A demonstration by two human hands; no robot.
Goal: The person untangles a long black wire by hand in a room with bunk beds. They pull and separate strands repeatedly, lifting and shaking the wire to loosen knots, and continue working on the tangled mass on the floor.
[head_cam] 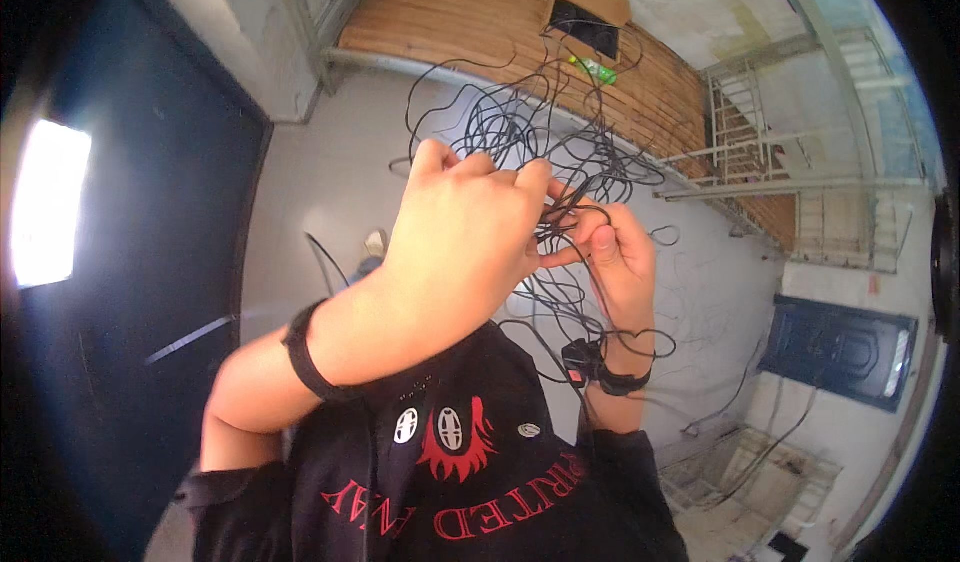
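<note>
A loose tangle of thin black cables [517, 123] spreads in front of me, with loops fanning out beyond my hands and hanging below them. My left hand [469, 217] shows its back to the camera, fingers curled in at the bundle; its fingertips are mostly hidden. Facing it, my right hand [622, 254] has several strands gathered between thumb and fingers. One loop droops across the right forearm. By that wrist there is a small black box [581, 359] with a red patch; whether it is tied to the cables or to the wristband cannot be made out.
Ahead is a wooden-plank surface [450, 18] carrying an opened cardboard box [585, 26] and a green bottle [592, 71]. White metal frames [739, 119] stand to the right. A dark door [135, 209] is close on the left, another dark blue door [836, 352] at right.
</note>
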